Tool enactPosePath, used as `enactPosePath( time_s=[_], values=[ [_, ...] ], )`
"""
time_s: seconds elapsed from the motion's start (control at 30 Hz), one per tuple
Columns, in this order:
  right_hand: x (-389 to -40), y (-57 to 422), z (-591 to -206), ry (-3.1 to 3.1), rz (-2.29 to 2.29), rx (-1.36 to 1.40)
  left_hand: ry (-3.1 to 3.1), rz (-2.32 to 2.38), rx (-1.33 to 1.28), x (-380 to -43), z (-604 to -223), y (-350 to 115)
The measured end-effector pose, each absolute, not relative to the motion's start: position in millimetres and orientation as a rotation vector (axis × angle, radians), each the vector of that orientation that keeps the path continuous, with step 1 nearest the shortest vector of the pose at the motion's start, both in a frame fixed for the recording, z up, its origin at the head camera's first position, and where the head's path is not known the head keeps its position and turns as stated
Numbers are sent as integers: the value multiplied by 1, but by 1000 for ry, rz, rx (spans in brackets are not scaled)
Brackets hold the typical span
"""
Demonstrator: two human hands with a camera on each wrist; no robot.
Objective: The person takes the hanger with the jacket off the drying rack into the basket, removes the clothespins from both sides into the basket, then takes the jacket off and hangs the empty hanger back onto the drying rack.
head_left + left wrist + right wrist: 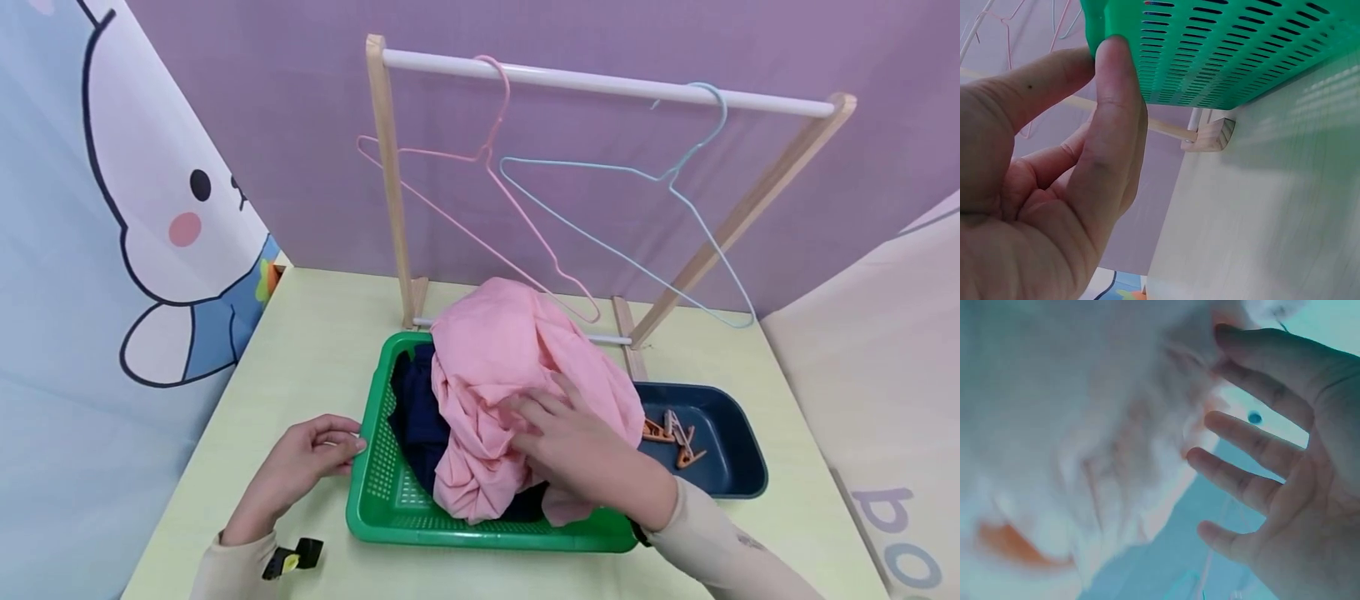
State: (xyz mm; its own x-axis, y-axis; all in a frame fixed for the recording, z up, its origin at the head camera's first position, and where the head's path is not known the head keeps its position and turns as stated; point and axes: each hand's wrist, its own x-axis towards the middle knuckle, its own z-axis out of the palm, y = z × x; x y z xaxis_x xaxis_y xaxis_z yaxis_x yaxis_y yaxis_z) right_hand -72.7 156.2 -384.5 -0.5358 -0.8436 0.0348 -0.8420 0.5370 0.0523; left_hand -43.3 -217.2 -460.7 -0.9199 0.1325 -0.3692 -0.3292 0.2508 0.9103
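Observation:
A green plastic basket (491,540) with slotted sides stands on the table, heaped with a crumpled pink cloth (495,333) over a dark navy cloth (424,408). My left hand (303,462) pinches the basket's left rim between thumb and fingers; the left wrist view shows the fingertips on the rim (1099,28). Over the front right of the pink cloth lies my right hand (566,437), its fingers spread and its fingertips right at the folds. Pale and blurred in the right wrist view, the cloth (1072,425) fills the left side beside the outstretched fingers (1254,440).
Behind the basket a wooden rack with a white rod (592,79) carries a pink hanger (487,158) and a light blue hanger (667,175). To the basket's right sits a dark blue tray (720,475) with several orange-brown clothespins (682,442). A purple backdrop (315,167) hangs behind.

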Motion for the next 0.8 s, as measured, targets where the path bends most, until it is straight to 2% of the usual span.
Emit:
enactPosePath(
  time_s=[0.17, 0.37, 0.67, 0.8],
  values=[
    [-86, 177, -373, -2627, 127, 1370, 2151, 1720, -171, -43, -458, -216],
    [-118, 205, -376, -2648, 192, 1168, 2146, 1724, -180, -42, -456, -216],
    [-181, 232, -385, -3050, 330, 829, 2150, 1717, -194, -43, -456, -215],
    [-201, 234, -393, -3188, 496, 778, 2150, 1716, -203, -42, -457, -215]
  ],
)
